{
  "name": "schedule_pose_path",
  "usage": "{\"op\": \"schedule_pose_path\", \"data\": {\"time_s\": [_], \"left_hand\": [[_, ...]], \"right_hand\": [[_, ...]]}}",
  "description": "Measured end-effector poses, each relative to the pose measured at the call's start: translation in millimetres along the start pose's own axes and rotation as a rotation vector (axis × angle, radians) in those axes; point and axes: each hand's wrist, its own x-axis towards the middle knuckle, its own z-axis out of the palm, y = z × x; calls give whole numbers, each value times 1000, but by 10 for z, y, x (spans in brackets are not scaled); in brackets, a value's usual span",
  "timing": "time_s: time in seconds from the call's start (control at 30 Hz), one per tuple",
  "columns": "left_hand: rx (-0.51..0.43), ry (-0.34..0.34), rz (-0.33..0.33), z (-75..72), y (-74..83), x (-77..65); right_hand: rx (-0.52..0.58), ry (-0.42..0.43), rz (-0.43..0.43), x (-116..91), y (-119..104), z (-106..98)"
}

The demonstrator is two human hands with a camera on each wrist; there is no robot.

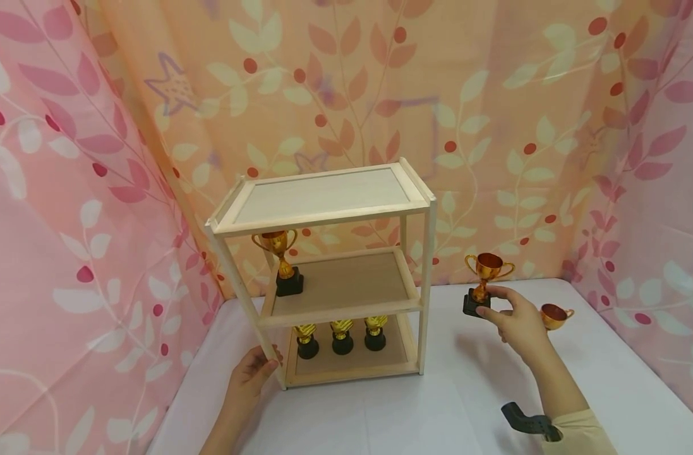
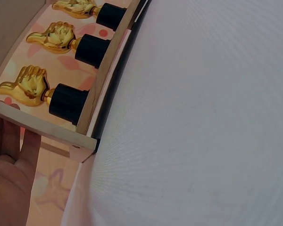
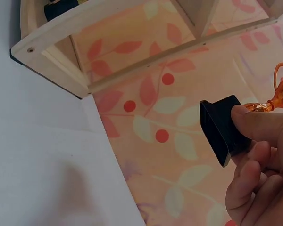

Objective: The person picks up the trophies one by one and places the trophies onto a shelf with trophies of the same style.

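My right hand [image 1: 523, 327] pinches a gold trophy cup [image 1: 487, 268] low down, with thumb and fingers at its black base [image 3: 222, 128]. The cup is upright and held above the table, to the right of a wooden three-tier shelf [image 1: 339, 318]. My left hand [image 1: 252, 374] grips the shelf's front left post near the bottom, with fingertips behind it. A similar trophy cup [image 1: 289, 278] stands at the left of the middle tier. On the bottom tier are three gold thumbs-up trophies [image 2: 30, 87] in a row; the middle tier hides their tops in the head view.
Another gold cup [image 1: 553, 316] is on the right, partly hidden behind my right hand. A white cloth [image 1: 374, 417] covers the table. Patterned curtains [image 1: 346, 82] hang behind and on both sides. A dark strap [image 1: 528, 422] sits at my right wrist.
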Motion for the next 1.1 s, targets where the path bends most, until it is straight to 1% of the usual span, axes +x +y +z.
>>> {"op": "schedule_pose_path", "data": {"time_s": [0.07, 0.17, 0.4, 0.5, 0.73, 1.0, 1.1], "left_hand": [[-8, 5, -7, 1, 3, 0], [-13, 1, 0, 3, 7, -1], [0, -29, 39, -12, 1, 7], [-7, -23, 36, -9, -5, 8], [-3, 11, 11, 4, -2, 3], [-18, 12, 17, 12, 9, 1], [-7, 4, 28, 9, 4, -2]], "right_hand": [[-2, 2, -12, -17, -22, -18], [-8, 3, -27, -51, -70, -64], [-3, 18, -69, -152, -263, -178], [2, 19, -94, -201, -337, -212], [-5, 3, -100, -322, -502, -268], [-55, 3, -132, -468, -715, -309], [-59, 8, -151, -518, -770, -322]]}}
